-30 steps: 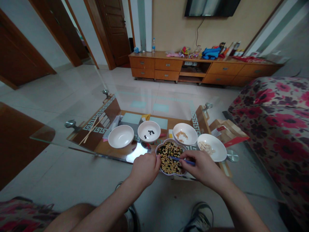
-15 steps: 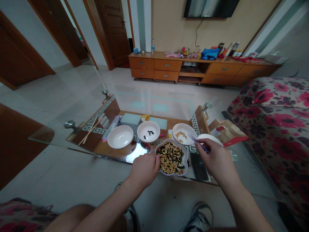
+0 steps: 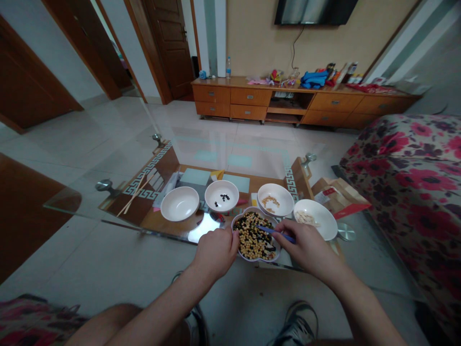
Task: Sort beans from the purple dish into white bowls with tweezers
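Observation:
My left hand (image 3: pixel 216 254) grips the near-left rim of a lobed white dish (image 3: pixel 256 261) heaped with mixed yellow soybeans and black and green beans. My right hand (image 3: pixel 308 247) pinches blue chopsticks (image 3: pixel 283 236), their tips reaching over the bean mix. Behind the dish stands a white bowl of yellow beans (image 3: pixel 275 200). To its right, a white bowl (image 3: pixel 317 220) holds pale seeds, and a white bowl (image 3: pixel 221 196) farther left holds a few black beans. A fourth white bowl (image 3: pixel 179 203) shows nothing inside.
All this stands on a glass-topped table (image 3: pixel 90 204) with a wooden shelf beneath. Loose wooden chopsticks (image 3: pixel 135 198) lie on that shelf. A paper bag (image 3: pixel 340 199) sits to the right, beside a floral sofa (image 3: pixel 403 178). A wooden cabinet (image 3: pixel 248 96) lines the far wall.
My right hand has moved left and down with the chopsticks, from near the right-hand bowl to over the bean dish. My left hand stays on the dish rim.

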Motion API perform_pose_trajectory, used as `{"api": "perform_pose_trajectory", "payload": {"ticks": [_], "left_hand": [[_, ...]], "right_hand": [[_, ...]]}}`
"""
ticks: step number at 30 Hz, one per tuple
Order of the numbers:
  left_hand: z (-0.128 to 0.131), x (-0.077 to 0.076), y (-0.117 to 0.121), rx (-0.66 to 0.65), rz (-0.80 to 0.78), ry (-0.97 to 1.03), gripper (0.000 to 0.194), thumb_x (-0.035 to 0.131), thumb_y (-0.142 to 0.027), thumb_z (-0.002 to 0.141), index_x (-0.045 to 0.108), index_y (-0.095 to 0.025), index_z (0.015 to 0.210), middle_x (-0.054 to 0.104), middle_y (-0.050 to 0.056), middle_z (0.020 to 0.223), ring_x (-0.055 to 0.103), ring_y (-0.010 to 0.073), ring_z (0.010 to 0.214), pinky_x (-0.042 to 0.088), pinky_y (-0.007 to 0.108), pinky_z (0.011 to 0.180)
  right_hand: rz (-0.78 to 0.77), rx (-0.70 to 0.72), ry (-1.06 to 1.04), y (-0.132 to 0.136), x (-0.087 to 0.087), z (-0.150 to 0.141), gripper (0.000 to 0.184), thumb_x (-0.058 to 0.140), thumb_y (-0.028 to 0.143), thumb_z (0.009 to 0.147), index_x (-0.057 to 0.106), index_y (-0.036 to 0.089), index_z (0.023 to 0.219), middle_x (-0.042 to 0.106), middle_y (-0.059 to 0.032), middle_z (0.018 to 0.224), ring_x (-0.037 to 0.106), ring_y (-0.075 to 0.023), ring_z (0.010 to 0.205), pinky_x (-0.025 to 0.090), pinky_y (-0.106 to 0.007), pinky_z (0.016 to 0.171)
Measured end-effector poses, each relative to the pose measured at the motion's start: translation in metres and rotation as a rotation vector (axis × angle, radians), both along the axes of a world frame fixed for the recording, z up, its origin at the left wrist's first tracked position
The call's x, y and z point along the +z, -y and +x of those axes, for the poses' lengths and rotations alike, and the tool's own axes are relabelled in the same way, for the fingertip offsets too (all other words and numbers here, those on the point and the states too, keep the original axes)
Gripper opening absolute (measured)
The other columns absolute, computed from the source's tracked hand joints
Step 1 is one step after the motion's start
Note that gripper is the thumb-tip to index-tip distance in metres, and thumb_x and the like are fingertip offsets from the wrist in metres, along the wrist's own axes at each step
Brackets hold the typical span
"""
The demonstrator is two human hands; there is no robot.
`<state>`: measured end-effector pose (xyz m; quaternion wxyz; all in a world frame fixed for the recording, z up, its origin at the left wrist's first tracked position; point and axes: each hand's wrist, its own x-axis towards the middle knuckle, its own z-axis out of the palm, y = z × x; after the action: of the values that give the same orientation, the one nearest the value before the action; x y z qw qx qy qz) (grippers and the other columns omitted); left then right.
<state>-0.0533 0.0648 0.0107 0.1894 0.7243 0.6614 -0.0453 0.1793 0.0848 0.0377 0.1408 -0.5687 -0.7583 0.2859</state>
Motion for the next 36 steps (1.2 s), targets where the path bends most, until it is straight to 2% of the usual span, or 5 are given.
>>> {"api": "perform_pose_trajectory", "payload": {"ticks": [6, 17, 25, 36], "left_hand": [[0.000, 0.000, 0.000, -0.003, -0.013, 0.007, 0.054, 0.022, -0.044, 0.105, 0.069, -0.017, 0.100, 0.075, 0.015, 0.094, 0.073, 0.0292, 0.086, 0.053, 0.040, 0.075], [-0.001, -0.003, 0.000, -0.010, 0.009, 0.001, 0.055, 0.022, -0.045, 0.105, 0.069, -0.017, 0.102, 0.075, 0.014, 0.093, 0.072, 0.0296, 0.085, 0.053, 0.041, 0.075], [0.000, 0.000, 0.000, -0.002, -0.005, 0.004, 0.055, 0.022, -0.045, 0.105, 0.069, -0.017, 0.103, 0.075, 0.014, 0.093, 0.073, 0.0291, 0.085, 0.053, 0.039, 0.073], [0.001, 0.000, 0.001, -0.002, 0.007, -0.004, 0.053, 0.024, -0.044, 0.105, 0.070, -0.018, 0.102, 0.076, 0.014, 0.093, 0.073, 0.0291, 0.084, 0.053, 0.039, 0.073]], "right_hand": [[-0.024, 0.005, 0.013, 0.001, -0.001, 0.000, 0.015, 0.053, 0.026, 0.086, 0.066, 0.021, 0.079, 0.069, -0.0030, 0.069, 0.060, -0.0174, 0.062, 0.039, -0.028, 0.059], [-0.147, 0.050, -0.027, 0.006, -0.007, -0.003, 0.013, 0.053, 0.030, 0.091, 0.060, 0.021, 0.085, 0.069, -0.0033, 0.075, 0.061, -0.0173, 0.066, 0.042, -0.028, 0.062], [-0.122, 0.114, 0.011, 0.008, -0.011, -0.008, 0.009, 0.054, 0.025, 0.090, 0.058, 0.021, 0.083, 0.070, -0.0035, 0.076, 0.060, -0.0164, 0.064, 0.042, -0.028, 0.061], [-0.120, 0.118, 0.010, 0.008, -0.009, -0.011, 0.011, 0.057, 0.021, 0.090, 0.060, 0.021, 0.079, 0.069, -0.0023, 0.073, 0.057, -0.0153, 0.062, 0.039, -0.027, 0.060]]}}
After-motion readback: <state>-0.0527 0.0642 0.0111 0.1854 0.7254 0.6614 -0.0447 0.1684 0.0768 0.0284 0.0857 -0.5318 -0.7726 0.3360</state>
